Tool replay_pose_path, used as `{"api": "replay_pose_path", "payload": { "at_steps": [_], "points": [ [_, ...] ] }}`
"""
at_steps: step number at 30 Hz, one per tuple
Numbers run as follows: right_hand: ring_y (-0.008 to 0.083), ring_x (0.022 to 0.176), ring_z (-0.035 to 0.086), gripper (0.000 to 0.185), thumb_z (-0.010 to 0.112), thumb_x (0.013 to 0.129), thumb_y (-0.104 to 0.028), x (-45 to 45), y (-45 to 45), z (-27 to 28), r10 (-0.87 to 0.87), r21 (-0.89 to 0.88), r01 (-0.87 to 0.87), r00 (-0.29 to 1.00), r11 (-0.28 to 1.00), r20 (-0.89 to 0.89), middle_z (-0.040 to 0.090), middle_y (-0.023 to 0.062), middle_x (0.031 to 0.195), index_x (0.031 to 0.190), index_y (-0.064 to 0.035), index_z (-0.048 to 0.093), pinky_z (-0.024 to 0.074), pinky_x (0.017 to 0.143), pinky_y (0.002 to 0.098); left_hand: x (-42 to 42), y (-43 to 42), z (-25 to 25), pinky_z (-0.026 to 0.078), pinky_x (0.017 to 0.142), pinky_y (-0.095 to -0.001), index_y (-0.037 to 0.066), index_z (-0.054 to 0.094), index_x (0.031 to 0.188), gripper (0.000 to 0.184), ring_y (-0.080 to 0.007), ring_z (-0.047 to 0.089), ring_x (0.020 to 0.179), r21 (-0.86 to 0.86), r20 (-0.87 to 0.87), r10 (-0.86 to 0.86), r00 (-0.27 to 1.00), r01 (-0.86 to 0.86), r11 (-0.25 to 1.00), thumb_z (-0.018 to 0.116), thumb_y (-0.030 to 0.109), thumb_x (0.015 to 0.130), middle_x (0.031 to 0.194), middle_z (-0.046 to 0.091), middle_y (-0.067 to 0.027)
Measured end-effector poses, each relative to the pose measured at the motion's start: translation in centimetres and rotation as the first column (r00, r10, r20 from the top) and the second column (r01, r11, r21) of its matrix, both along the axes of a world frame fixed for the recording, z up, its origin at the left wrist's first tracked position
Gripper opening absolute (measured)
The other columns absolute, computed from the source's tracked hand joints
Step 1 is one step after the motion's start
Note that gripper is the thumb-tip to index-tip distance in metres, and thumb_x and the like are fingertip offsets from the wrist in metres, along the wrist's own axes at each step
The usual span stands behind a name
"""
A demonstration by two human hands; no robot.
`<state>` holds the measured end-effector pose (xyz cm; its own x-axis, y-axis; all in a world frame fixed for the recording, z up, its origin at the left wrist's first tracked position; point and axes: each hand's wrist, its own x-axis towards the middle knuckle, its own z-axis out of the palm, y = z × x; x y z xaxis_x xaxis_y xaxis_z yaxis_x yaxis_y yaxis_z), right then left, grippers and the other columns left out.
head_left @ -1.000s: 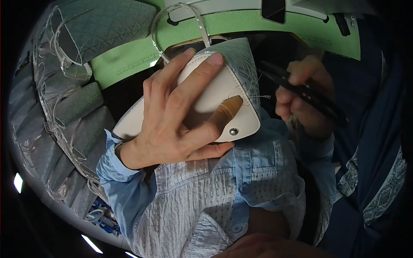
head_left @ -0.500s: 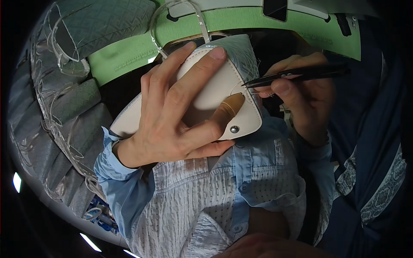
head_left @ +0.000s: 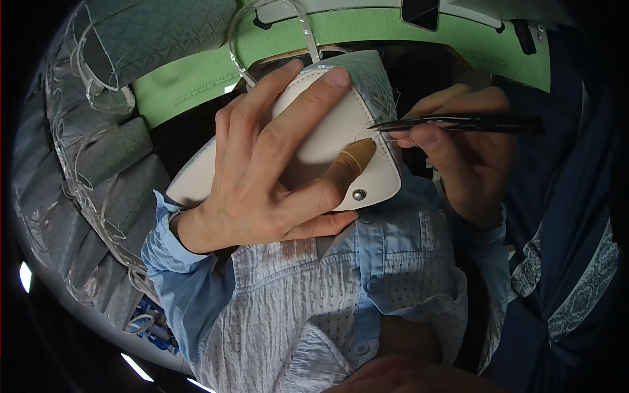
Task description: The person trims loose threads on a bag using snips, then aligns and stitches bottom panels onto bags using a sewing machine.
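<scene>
My left hand (head_left: 252, 157) grips a handbag by its end, fingers spread over the cream base panel (head_left: 314, 141). A brown finger cover (head_left: 359, 156) sits on one of its fingers and presses beside the stitched edge. Near the panel's corner is a round metal stud (head_left: 359, 194). The bag's side (head_left: 363, 69) is pale blue-grey with a woven pattern. In my right hand (head_left: 468, 147), pinched between thumb and fingers, are black pointed tweezers (head_left: 452, 122). Their tip meets the panel near the seam, where a fine loose thread (head_left: 359, 133) curls.
A wrapped bag handle (head_left: 308, 33) arches above the bag. Several patterned bags (head_left: 124, 154) with plastic-wrapped handles are stacked at the left. Across the top runs a green work surface (head_left: 367, 36) with a phone-like dark object (head_left: 419, 13). Dark blue fabric (head_left: 550, 216) hangs at the right.
The tweezers have turned flatter, with their tip slightly lower and farther left over the panel. My right hand has shifted a little right. The bag and my left hand have barely moved.
</scene>
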<state>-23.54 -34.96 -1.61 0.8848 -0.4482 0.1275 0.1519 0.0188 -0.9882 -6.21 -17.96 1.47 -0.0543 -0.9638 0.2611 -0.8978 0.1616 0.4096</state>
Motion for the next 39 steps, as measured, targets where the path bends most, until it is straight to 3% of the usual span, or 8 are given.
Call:
{"api": "replay_pose_path", "payload": {
  "at_steps": [4,8,12,15,18,21,30,39],
  "points": [
    [0.0192,0.078,0.066,0.018,0.064,0.088,0.002,0.1,1.5,0.8,-0.087,-0.311,0.096,0.995,0.946,0.041,0.064,0.0202,0.093,0.099,0.0042,0.050,0.0560,0.070,0.0292,-0.3,-0.3,0.0,0.047,0.093,-0.0547,0.009,0.070,0.101,0.057,-0.0511,0.049,0.117,0.004,-0.011,0.011,1.000,-0.011,1.000,0.078,0.056,0.069,0.137,0.043,-0.0324],
    [0.0197,0.073,0.066,0.011,0.069,0.081,0.005,-0.1,1.9,1.4,-0.139,-0.586,0.148,0.988,0.797,0.060,0.066,0.0210,0.090,0.086,0.0056,0.058,0.0549,0.066,0.0288,-0.6,-0.6,0.2,0.047,0.092,-0.0549,0.008,0.070,0.100,0.057,-0.0511,0.049,0.117,0.027,0.009,0.003,1.000,-0.003,1.000,0.079,0.055,0.068,0.137,0.043,-0.0323],
    [0.0196,0.073,0.066,0.008,0.065,0.085,0.006,-0.4,0.5,0.2,-0.013,-0.448,0.055,0.995,0.893,0.098,0.065,0.0221,0.092,0.088,0.0058,0.057,0.0556,0.067,0.0277,-0.4,-0.3,0.3,0.047,0.093,-0.0561,0.008,0.068,0.103,0.059,-0.0512,0.049,0.118,0.022,-0.001,-0.006,1.000,0.006,1.000,0.081,0.053,0.067,0.137,0.042,-0.0332],
    [0.0197,0.076,0.067,0.016,0.058,0.090,0.005,-0.1,0.2,-0.2,-0.060,-0.223,0.095,0.985,0.970,0.160,0.062,0.0230,0.094,0.102,0.0053,0.048,0.0566,0.071,0.0270,-0.2,-0.2,0.3,0.047,0.094,-0.0570,0.008,0.067,0.106,0.061,-0.0512,0.049,0.118,0.018,-0.021,0.002,1.000,-0.001,1.000,0.081,0.052,0.067,0.137,0.041,-0.0338],
    [0.0197,0.078,0.067,0.021,0.053,0.093,0.004,0.2,-0.3,-0.4,0.051,-0.334,-0.007,0.991,0.943,0.123,0.060,0.0233,0.096,0.108,0.0037,0.040,0.0571,0.074,0.0270,0.0,-0.1,0.2,0.047,0.094,-0.0572,0.007,0.066,0.108,0.063,-0.0511,0.048,0.118,0.012,-0.009,0.004,1.000,-0.004,1.000,0.081,0.052,0.067,0.137,0.041,-0.0341],
    [0.0198,0.078,0.067,0.019,0.055,0.093,0.002,0.2,0.0,-0.6,0.018,-0.242,0.017,0.990,0.970,0.142,0.061,0.0234,0.096,0.107,0.0042,0.042,0.0572,0.075,0.0273,0.1,0.0,0.3,0.047,0.094,-0.0571,0.008,0.066,0.108,0.063,-0.0510,0.048,0.118,0.007,-0.009,0.003,1.000,-0.003,1.000,0.081,0.052,0.067,0.137,0.041,-0.0341],
    [0.0203,0.079,0.067,0.020,0.057,0.092,0.002,0.4,0.0,-0.2,0.049,-0.267,-0.022,0.994,0.963,0.094,0.061,0.0235,0.097,0.107,0.0043,0.043,0.0575,0.074,0.0274,0.1,0.3,0.2,0.046,0.094,-0.0569,0.008,0.067,0.107,0.063,-0.0513,0.048,0.118,-0.003,-0.010,0.007,1.000,-0.007,1.000,0.081,0.053,0.067,0.137,0.041,-0.0340],
    [0.0194,0.078,0.065,0.020,0.060,0.091,0.000,-0.2,0.5,0.9,0.046,-0.552,0.021,0.993,0.834,0.107,0.063,0.0211,0.097,0.106,0.0023,0.047,0.0553,0.069,0.0279,-0.5,0.2,0.7,0.045,0.095,-0.0555,0.006,0.064,0.110,0.067,-0.0506,0.048,0.120,0.037,0.019,0.010,1.000,-0.011,0.999,0.081,0.054,0.067,0.138,0.041,-0.0336]
  ]
}}
